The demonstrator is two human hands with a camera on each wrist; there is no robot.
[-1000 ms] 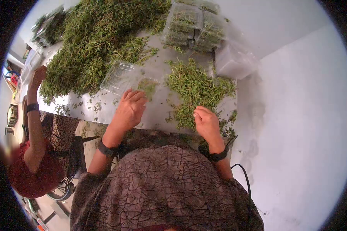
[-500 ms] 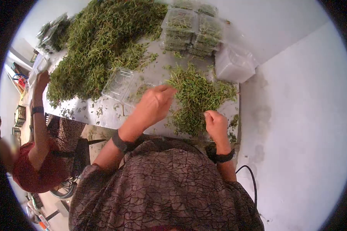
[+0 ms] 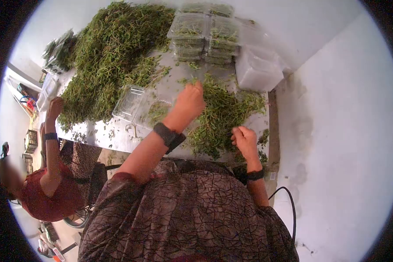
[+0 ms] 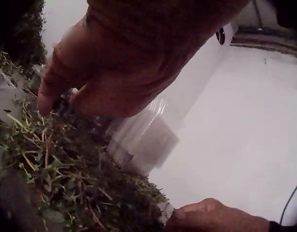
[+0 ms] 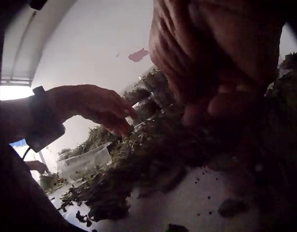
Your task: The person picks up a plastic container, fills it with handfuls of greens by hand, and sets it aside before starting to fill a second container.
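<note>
The small heap of herbs point(image 3: 220, 115) lies on the near right part of the table point(image 3: 113, 131), right in front of the person, probably pulled close so both hands reach it without stretching. The left hand point(image 3: 190, 102) is down on the heap's far left edge, its fingertips point(image 4: 46, 99) bent into the sprigs; I cannot tell whether they have closed on any. The right hand point(image 3: 244, 139) sits at the near edge with fingers curled in towards the thumb (whether sprigs are pinched inside is not clear from any view). Just left of the heap a clear box point(image 3: 139, 105) lies open with its lid flat and a few sprigs in it, seemingly kept within easy reach of the left hand. The big heap point(image 3: 113, 56) covers the far left of the table. The filled boxes point(image 3: 205, 32) are stacked at the far side, with empty boxes point(image 3: 257, 70) to their right by the wall point(image 3: 336, 131), apparently out of the way. A second person point(image 3: 48, 183) works at the left end. No label, brand or writing can be read anywhere.
</note>
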